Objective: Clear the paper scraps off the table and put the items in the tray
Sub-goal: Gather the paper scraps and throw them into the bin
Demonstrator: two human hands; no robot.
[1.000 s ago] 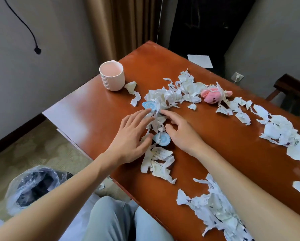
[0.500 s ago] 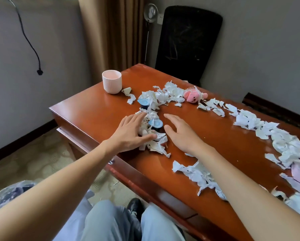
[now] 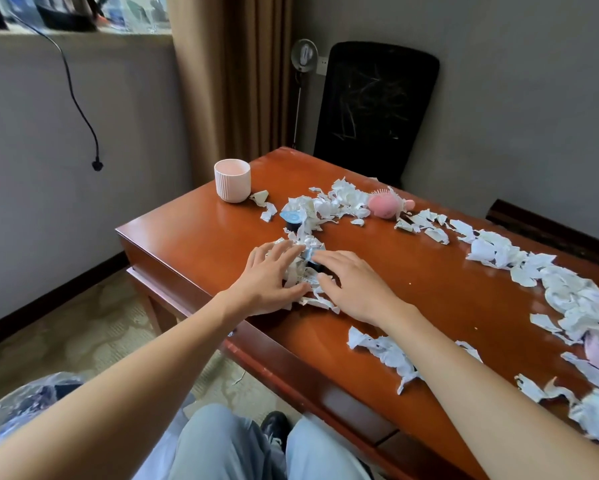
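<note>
- Head view: both hands lie flat on a glossy reddish-brown wooden table, one on either side of a heap of torn white paper scraps.
- The left hand and right hand have drawn closer together than a second ago. Their fingers are extended and press the heap from both sides without gripping it.
- A small dark pot with a pale blue lid, in plain sight a moment earlier, is now almost buried in the bunched paper. It probably needs picking out before the scraps are binned.
- A second blue-lidded pot, a ribbed pink cup and a pink fuzzy toy wait farther back. No tray is in view.
- The heap sits near the table's front left edge, with bare wood to its left. A bin lined with clear plastic stands on the floor below.
- A long trail of scraps covers the right side, so most of the clearing remains.
</note>
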